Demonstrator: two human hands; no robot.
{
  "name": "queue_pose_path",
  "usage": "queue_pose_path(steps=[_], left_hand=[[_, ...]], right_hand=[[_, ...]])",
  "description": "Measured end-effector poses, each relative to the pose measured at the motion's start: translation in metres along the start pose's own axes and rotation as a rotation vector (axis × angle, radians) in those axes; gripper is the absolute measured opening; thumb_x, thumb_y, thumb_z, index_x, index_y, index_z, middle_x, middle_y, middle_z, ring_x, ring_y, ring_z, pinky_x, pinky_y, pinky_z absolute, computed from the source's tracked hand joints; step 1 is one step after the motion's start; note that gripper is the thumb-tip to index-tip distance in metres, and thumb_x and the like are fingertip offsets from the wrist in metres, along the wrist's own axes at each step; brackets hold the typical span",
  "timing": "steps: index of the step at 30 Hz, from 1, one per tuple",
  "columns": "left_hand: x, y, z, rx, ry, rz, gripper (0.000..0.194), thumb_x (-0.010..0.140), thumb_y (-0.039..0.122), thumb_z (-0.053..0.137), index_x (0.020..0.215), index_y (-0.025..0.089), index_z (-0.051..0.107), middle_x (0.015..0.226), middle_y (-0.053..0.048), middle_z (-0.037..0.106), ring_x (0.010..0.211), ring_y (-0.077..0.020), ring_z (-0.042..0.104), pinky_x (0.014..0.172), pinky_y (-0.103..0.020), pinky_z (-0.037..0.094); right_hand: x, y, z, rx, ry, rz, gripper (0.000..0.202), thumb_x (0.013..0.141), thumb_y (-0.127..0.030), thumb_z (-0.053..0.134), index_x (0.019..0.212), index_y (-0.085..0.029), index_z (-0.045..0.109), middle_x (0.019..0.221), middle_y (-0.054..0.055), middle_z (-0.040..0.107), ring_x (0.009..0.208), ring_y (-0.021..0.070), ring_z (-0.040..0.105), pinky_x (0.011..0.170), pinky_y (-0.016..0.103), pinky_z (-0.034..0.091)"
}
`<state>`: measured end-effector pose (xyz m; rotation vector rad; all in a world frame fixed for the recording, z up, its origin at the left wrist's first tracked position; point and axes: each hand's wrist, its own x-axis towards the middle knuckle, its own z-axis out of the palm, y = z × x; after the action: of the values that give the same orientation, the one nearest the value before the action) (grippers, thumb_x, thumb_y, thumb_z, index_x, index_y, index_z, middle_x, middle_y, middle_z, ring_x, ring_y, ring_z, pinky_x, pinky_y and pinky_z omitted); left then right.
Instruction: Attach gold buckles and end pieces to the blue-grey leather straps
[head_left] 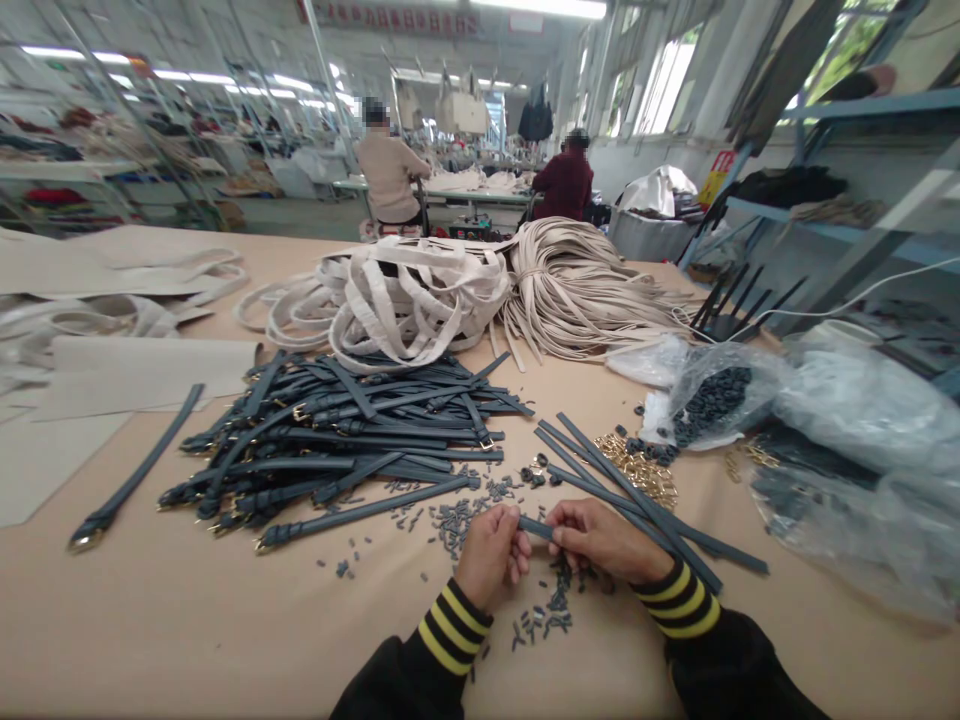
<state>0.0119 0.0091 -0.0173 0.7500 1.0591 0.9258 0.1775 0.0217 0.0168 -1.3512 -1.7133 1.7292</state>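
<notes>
Between both hands I hold a dark grey strap [536,527] just above the table. My left hand [491,552] pinches one part of it, and my right hand [600,540] grips it a little to the right. Much of the strap is hidden by my fingers. Small dark cut pieces [454,522] lie scattered around and below my hands. Plain dark strips [645,500] rest beside my right hand, near a heap of gold buckles [645,472]. To the left is a large pile of dark straps with buckles [352,430].
Behind the pile sit looped cream straps [420,300] and a bundle of beige strips [570,285]. Plastic bags [862,400], one with black loops [712,400], fill the right side. Beige sheets [150,370] lie left. Two people [390,175] sit further back.
</notes>
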Motion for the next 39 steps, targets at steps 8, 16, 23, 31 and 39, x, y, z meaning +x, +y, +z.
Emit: queue_pose_path(steps=[8,16,23,31,39], left_hand=[[0.004,-0.005,0.002,0.148,-0.035,0.060,0.031,0.076,0.047,0.043,0.066,0.018,0.039,0.042,0.006,0.050,0.027,-0.0057,0.039,0.027,-0.015,0.025],[-0.004,-0.004,0.001,0.642,0.204,0.597,0.016,0.082,0.025,0.040,0.075,0.016,0.051,0.075,-0.004,0.054,0.072,-0.0146,0.054,0.068,-0.029,0.045],[-0.013,-0.002,0.001,0.863,0.108,0.804,0.013,0.082,0.019,0.042,0.079,0.014,0.053,0.075,-0.006,0.055,0.071,-0.0147,0.053,0.066,-0.028,0.044],[-0.011,0.003,-0.003,0.742,0.018,0.625,0.016,0.082,0.022,0.042,0.082,0.016,0.056,0.081,-0.006,0.059,0.077,-0.0152,0.055,0.072,-0.028,0.044],[-0.010,0.001,0.002,0.687,0.075,0.427,0.009,0.071,0.017,0.045,0.070,0.016,0.054,0.068,-0.003,0.057,0.066,-0.0151,0.054,0.064,-0.028,0.042]], right_hand=[[0.002,-0.001,0.013,0.184,-0.055,-0.088,0.017,0.075,-0.029,0.053,0.078,-0.014,0.047,0.066,0.001,0.059,0.044,0.0039,0.044,0.041,0.015,0.031],[0.006,-0.004,0.022,0.211,0.057,-0.110,0.014,0.075,-0.026,0.052,0.078,-0.013,0.047,0.066,0.001,0.060,0.041,0.0034,0.041,0.038,0.015,0.028],[0.005,-0.002,0.020,0.174,0.070,-0.105,0.013,0.075,-0.025,0.052,0.077,-0.012,0.049,0.065,0.000,0.059,0.042,0.0035,0.044,0.039,0.015,0.030],[0.000,-0.001,0.015,0.225,0.018,-0.115,0.020,0.076,-0.031,0.053,0.079,-0.012,0.050,0.068,0.003,0.061,0.043,0.0038,0.043,0.041,0.016,0.031],[-0.001,0.001,0.018,0.233,0.020,-0.117,0.022,0.076,-0.034,0.054,0.078,-0.012,0.050,0.068,0.003,0.062,0.043,0.0038,0.043,0.040,0.016,0.030]])
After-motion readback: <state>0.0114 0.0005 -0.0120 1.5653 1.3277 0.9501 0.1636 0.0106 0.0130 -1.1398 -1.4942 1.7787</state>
